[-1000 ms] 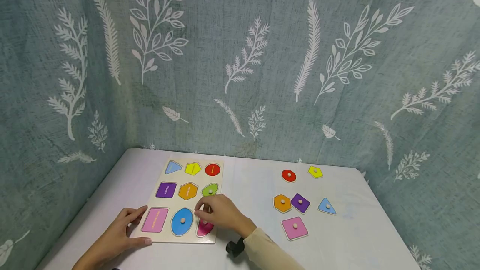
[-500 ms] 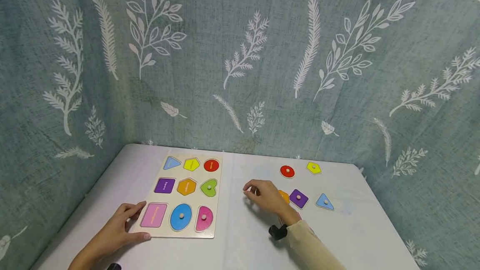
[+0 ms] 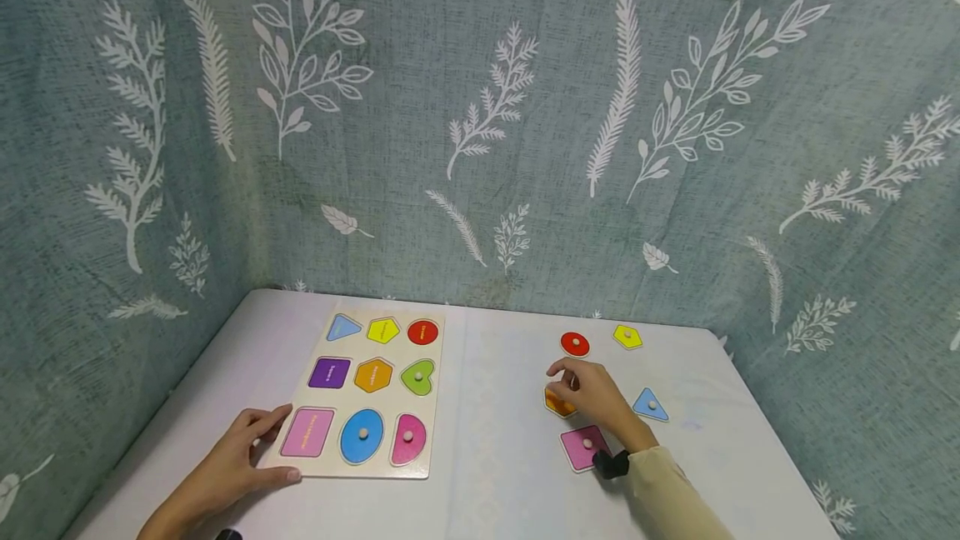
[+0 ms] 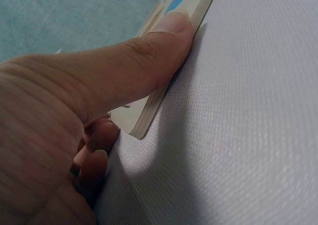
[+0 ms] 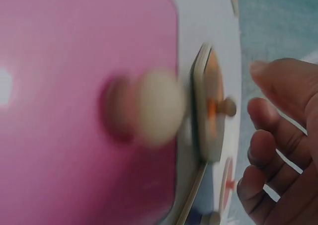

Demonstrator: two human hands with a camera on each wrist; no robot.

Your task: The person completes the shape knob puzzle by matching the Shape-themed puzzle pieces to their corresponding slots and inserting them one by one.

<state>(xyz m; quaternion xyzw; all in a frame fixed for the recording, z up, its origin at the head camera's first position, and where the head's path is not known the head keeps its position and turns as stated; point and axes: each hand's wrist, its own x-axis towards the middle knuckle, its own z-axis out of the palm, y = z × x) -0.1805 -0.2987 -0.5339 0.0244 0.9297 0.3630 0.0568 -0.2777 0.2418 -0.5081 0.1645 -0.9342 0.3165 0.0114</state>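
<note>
A wooden shape puzzle board [image 3: 352,465] lies on the left of the table, with the blue oval [image 3: 362,437], pink half circle [image 3: 408,440] and green heart [image 3: 417,377] seated in it, knobs up. My left hand [image 3: 236,461] holds the board's near left corner; in the left wrist view the thumb [image 4: 144,53] lies along its edge. Over the loose orange hexagon [image 3: 559,403] hovers my right hand [image 3: 596,398]. The right wrist view shows its fingers [image 5: 263,145] loosely bent, holding nothing, apart from the hexagon's knob [image 5: 227,107]. My right hand hides the purple square in the head view.
Further loose knobbed pieces lie around my right hand: a pink rectangle [image 3: 581,448] close by, a red circle [image 3: 575,344], a yellow pentagon [image 3: 627,336] and a blue triangle [image 3: 650,405]. A patterned curtain [image 3: 480,215] stands behind the table.
My right hand has moved from the board's pink half circle rightward to above the orange hexagon, fingers carrying nothing. My left hand stays at the board's corner.
</note>
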